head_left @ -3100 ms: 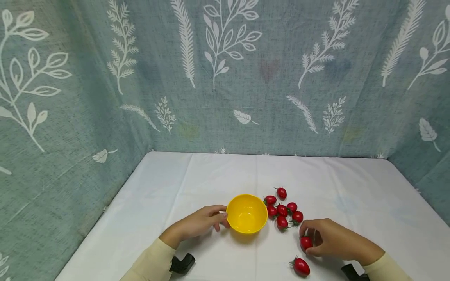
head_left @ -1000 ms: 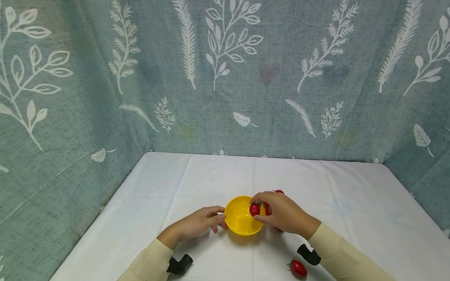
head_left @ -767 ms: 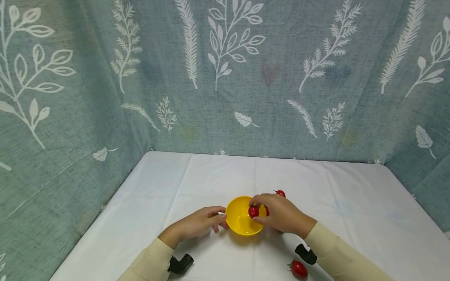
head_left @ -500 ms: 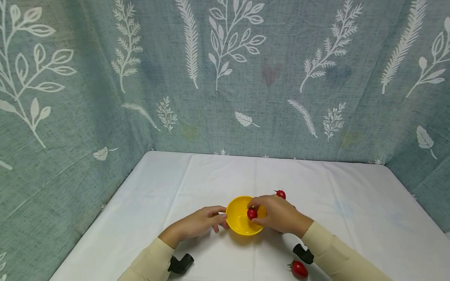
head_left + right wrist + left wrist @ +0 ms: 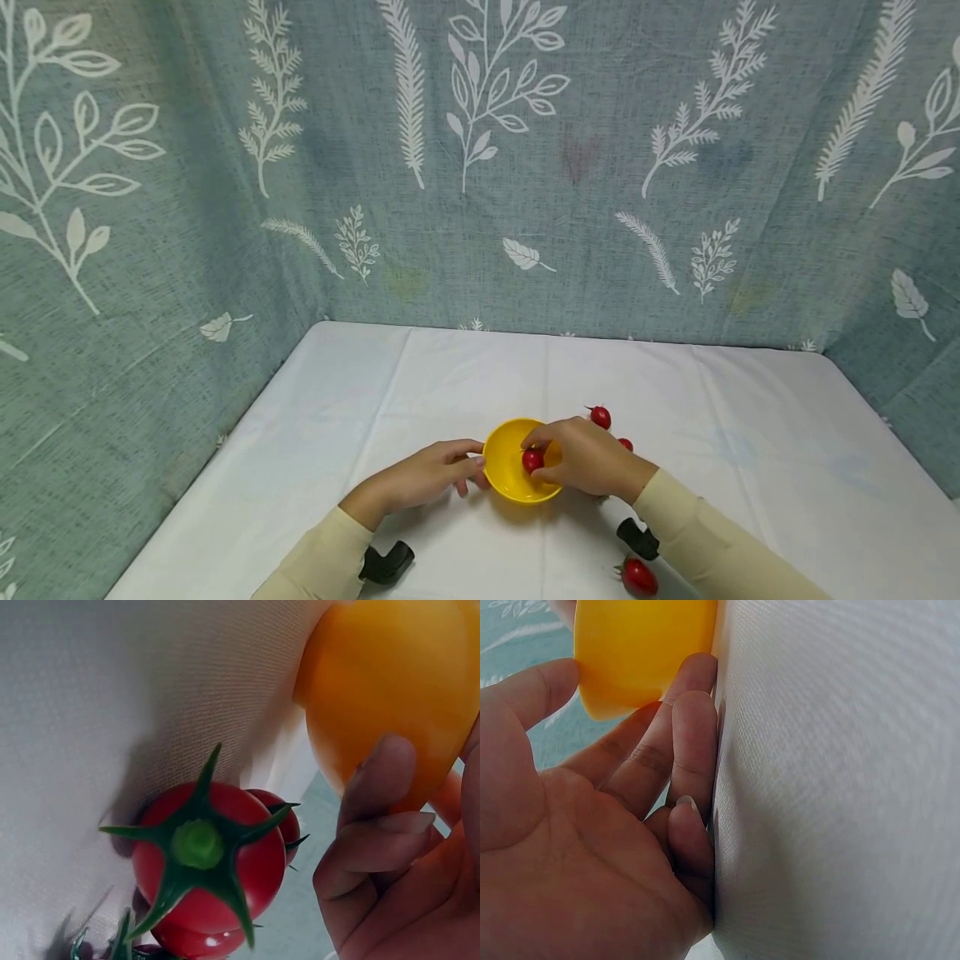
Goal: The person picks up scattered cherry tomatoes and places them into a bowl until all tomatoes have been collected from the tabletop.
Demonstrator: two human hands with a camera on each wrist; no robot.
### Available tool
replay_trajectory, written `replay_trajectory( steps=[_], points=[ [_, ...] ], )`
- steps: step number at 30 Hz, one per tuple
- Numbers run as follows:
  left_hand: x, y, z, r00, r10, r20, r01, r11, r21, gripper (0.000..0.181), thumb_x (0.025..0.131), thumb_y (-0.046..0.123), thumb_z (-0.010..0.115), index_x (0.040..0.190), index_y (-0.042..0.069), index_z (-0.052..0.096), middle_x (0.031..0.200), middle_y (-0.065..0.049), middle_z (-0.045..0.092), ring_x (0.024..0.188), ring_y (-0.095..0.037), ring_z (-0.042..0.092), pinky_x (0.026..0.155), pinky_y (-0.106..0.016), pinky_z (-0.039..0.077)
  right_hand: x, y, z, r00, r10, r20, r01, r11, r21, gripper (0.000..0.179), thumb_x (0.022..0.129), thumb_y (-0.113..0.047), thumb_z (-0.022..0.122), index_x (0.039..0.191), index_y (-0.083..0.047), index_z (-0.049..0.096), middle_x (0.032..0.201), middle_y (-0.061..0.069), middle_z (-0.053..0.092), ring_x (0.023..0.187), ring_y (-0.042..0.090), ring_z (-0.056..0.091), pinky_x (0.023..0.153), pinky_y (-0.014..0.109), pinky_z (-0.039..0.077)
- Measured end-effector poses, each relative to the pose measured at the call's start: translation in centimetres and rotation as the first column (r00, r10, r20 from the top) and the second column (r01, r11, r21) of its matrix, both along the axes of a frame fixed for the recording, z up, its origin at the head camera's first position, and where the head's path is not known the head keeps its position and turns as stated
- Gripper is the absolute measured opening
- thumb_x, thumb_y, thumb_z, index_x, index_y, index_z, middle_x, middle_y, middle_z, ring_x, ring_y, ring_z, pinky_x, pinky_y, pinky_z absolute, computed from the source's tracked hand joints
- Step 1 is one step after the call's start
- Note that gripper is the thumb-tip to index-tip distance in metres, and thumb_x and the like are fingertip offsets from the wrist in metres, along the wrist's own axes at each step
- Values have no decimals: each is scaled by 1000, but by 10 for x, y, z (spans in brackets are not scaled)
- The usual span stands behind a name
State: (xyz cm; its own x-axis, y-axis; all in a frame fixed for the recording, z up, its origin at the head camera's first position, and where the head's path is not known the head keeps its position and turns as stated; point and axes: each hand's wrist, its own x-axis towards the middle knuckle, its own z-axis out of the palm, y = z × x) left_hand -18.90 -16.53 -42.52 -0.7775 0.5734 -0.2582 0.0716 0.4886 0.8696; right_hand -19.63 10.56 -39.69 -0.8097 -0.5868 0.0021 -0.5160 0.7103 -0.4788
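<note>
A yellow bowl (image 5: 510, 475) stands on the white table. My left hand (image 5: 423, 479) touches its left outer wall with thumb and fingertips; in the left wrist view the fingers (image 5: 694, 750) lie along the cloth, against the bowl. My right hand (image 5: 596, 458) reaches over the bowl's right side, pinching a cherry tomato (image 5: 532, 460) between thumb and fingers just inside it. The right wrist view shows its other fingers (image 5: 386, 780) by the bowl's outer wall, with the pinched tomato hidden. Close by, a tomato with a green star-shaped calyx (image 5: 199, 844) sits among others.
Behind the right hand, cherry tomatoes (image 5: 600, 417) show partly, the rest of their cluster covered. A single tomato (image 5: 639, 577) lies near the front, below the right wrist's black strap mount (image 5: 637, 538). A patterned green curtain (image 5: 480, 250) encloses the table (image 5: 450, 367) at back and sides.
My right hand has picked up a tomato from the right of the table and carried it left over the bowl, lowering it inside. The left hand has stayed at the bowl.
</note>
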Motion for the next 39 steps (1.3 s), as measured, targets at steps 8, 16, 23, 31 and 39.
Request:
replay_trajectory(
  steps=[8, 16, 23, 31, 39],
  points=[
    [0, 1, 1, 1000, 0, 7, 0, 1000, -1, 40, 105, 44, 47, 136, 19, 57, 107, 0, 73, 90, -19, 61, 86, -36, 41, -1, -4, 0, 998, -30, 47, 27, 999, 43, 31, 81, -30, 84, 110, -20, 76, 105, -7, 74, 86, 13, 58, 86, 33, 54],
    [-2, 1, -1, 1000, 7, 21, -7, 1000, -7, 40, 105, 46, 47, 135, 23, 57, 107, 2, 73, 91, -20, 61, 87, -37, 40, -2, -7, 1, 999, -21, 44, 18, 997, 72, 32, 80, -32, 85, 109, -19, 77, 100, -7, 74, 78, 10, 54, 72, 25, 48],
    [-2, 1, -1, 1000, 16, 23, -15, 1000, -15, 43, 104, 48, 46, 137, 23, 56, 107, 2, 73, 91, -20, 61, 87, -37, 40, -2, -9, 3, 999, -16, 38, 12, 995, 103, 35, 80, -33, 85, 110, -19, 77, 104, -5, 74, 80, 10, 55, 77, 28, 50],
    [-2, 0, -1, 1000, 15, 24, -15, 1000, -14, 41, 104, 47, 46, 136, 23, 57, 107, 2, 73, 91, -20, 61, 86, -38, 40, -2, -6, 3, 998, -20, 55, 15, 995, 96, 41, 82, -37, 82, 118, -20, 73, 95, -9, 72, 79, 9, 57, 74, 26, 50],
    [0, 1, 1, 1000, 16, 14, -16, 999, -30, 42, 104, 48, 46, 136, 23, 57, 107, 3, 73, 92, -19, 61, 87, -38, 40, 8, 6, 8, 999, -45, -18, 45, 999, 9, 36, 85, -31, 80, 118, -17, 73, 94, -6, 71, 82, 12, 60, 74, 26, 52]
  ],
)
